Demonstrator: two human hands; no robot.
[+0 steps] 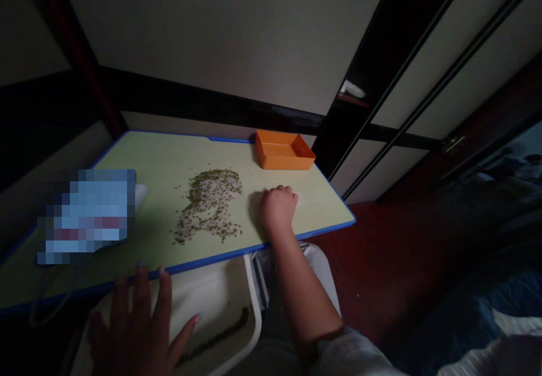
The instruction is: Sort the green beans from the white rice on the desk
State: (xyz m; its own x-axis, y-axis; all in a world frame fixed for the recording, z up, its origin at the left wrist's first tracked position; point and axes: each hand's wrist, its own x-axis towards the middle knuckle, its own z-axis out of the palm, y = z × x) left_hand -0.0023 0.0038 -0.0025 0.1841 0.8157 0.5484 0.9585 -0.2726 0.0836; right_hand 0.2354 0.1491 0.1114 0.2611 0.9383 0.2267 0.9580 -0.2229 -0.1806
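A loose spread of small green beans mixed with pale grains (212, 201) lies on a pale yellow-green table (165, 153) with a blue edge. To the right of this spread, my right hand (278, 208) rests on the tabletop with its fingers curled in. What it holds, if anything, is hidden; something thin and pale shows at its sides. My left hand (138, 322) is spread, fingers apart, in front of the table edge and over a white tub (253, 308). A dark streak of beans lies inside that tub.
An orange rectangular box (285, 162) stands at the table's far right. On the left lies a blurred blue-white item (93, 212). Cabinet panels (220, 37) rise behind the table. Dark red floor (359, 257) shows on the right.
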